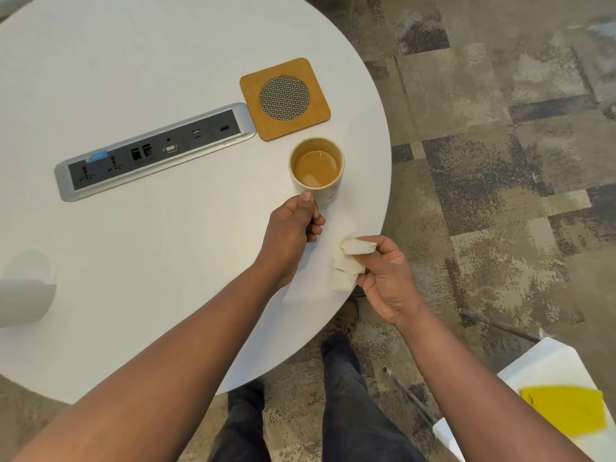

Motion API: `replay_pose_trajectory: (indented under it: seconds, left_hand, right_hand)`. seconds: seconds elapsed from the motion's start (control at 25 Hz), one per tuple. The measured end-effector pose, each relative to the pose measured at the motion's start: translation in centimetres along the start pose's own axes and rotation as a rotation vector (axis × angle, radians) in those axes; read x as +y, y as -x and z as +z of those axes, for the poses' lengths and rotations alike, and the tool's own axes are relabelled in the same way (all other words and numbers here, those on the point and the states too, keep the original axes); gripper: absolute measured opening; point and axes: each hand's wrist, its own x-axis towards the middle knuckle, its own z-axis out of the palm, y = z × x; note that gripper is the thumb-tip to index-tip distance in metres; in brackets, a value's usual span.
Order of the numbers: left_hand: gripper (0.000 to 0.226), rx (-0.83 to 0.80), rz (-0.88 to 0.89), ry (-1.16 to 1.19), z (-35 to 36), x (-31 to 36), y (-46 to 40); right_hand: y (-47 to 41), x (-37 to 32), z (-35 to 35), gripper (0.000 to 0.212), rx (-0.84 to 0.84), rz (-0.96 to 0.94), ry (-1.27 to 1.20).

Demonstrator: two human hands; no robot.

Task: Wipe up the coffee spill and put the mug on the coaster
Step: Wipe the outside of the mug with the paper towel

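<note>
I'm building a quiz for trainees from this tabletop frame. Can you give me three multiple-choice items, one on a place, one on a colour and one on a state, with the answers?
1. Where does the mug stand?
A. on the coaster
B. on the table, just in front of the coaster
C. on the power strip

2. What colour is the frame of the coaster?
A. blue
B. black
C. orange-brown

3. What is the right hand doing?
A. holding a crumpled tissue
B. lying flat on the table
C. gripping the mug

Answers:
1 B: the mug sits on the white table, with the coaster bare behind it.
2 C: a wood-toned frame surrounds a grey mesh disc.
3 A: its fingers pinch the tissue at the table's edge, while the left hand holds the mug.
</note>
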Motion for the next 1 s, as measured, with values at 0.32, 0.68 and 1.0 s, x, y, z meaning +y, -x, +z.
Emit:
replay_pose_trajectory:
  seconds: [0.32,0.68,1.0]
  left_hand:
    - [0.038,0.044,-0.002,-0.026,0.6,-1.0,-1.1]
    - [0.035,0.302,0.040,-0.109,0.9,-2.1,0.6]
    - [0.019,-0.068,-0.047,-0.352,6.9,-5.0,4.1]
  right_hand:
    - [-0.4,-0.6,-0.4,0.023,0.023,-0.013,-0.008]
    - [-0.2,-1.1,-0.9,0.023,0.086,-0.007,-0.011]
    - [0.2,-2.0,-2.8,0.021,0.230,-0.038,-0.155]
